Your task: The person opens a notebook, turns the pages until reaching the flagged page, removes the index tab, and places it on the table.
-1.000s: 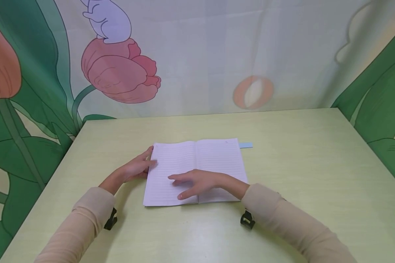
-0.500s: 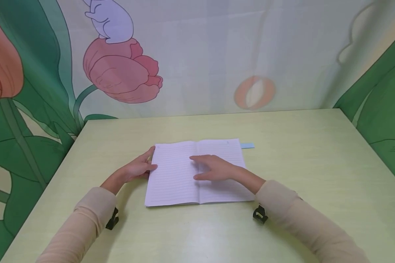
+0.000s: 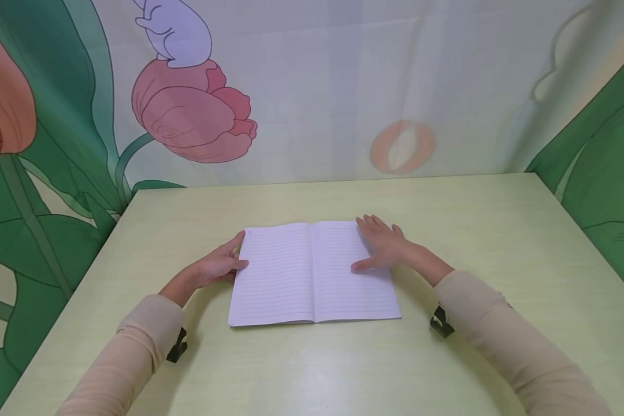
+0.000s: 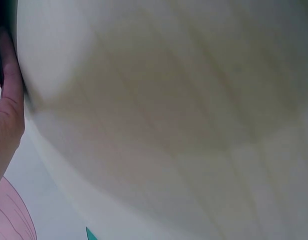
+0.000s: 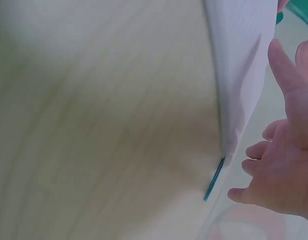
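An open notebook with lined white pages lies in the middle of the table in the head view. At its left edge my left hand grips the notebook, thumb over the page and the other fingers partly hidden at the side. My right hand is spread over the upper right corner of the right page. In the right wrist view, the fingers of my right hand are apart and hold nothing. A thin blue strip sticks out from the notebook there; the right hand hides it in the head view.
The pale wooden table reaches back to a curtain printed with flowers, leaves and a white animal. Each sleeve has a black strap piece at the wrist, such as the right one.
My right hand has moved right and away from me, from the left page across the fold to the right page's upper corner. The left hand stays at the notebook's left edge.
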